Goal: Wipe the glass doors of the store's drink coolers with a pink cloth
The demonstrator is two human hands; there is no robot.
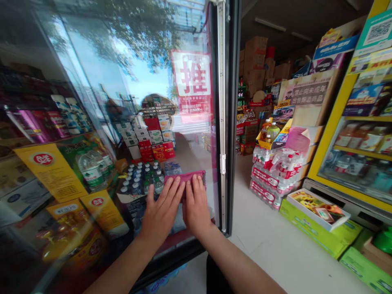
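Observation:
A folded magenta cloth [199, 174] lies against the glass door [191, 145], low on the pane near its right edge. My left hand [163, 214] presses flat on the cloth's left part, fingers stretched upward and thumb spread. Beside it, my right hand [196, 208] rests flat on the right part, fingers extended and close together. Neither hand is wrapped around the cloth. Part of the cloth is hidden under my fingers. Above the hands, a white and red sign [192, 75] is on the glass.
The door's dark frame [232, 122] stands upright just right of my hands. Through the glass are bottled drinks [137, 175] and yellow boxes [50, 169]. Water packs [271, 179], a green box [318, 228] and a yellow-framed cooler [324, 139] stand to the right.

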